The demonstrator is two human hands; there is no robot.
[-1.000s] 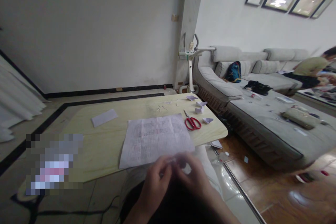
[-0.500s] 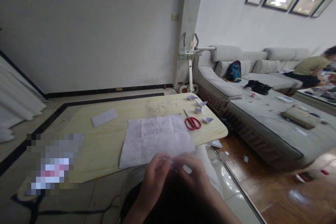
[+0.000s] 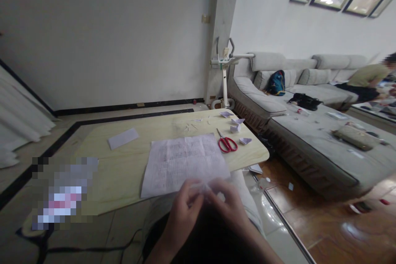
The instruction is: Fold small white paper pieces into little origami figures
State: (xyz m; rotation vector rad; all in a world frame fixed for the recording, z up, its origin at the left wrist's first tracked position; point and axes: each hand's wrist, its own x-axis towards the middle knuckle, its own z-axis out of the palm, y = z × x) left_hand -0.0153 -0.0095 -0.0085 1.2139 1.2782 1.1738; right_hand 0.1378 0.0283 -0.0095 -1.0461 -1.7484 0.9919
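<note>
Paper shapes (image 3: 235, 129) at 1 o'clock look done tbh, but the pale scrap (image 3: 205, 188) pinched between left hand (image 3: 185, 203) and right hand (image 3: 228, 199) fingertips seems unfinished imo.

Legible text: none | Printed sheet (image 3: 185, 165), on surface (image 3: 117, 177), 6 o'clock: rows of small print, too blurred to read | Pixelated item (image 3: 64, 198), 8 o'clock of view: nothing readable

Blurred, half-hidden white piece (image 3: 204, 189)
</note>
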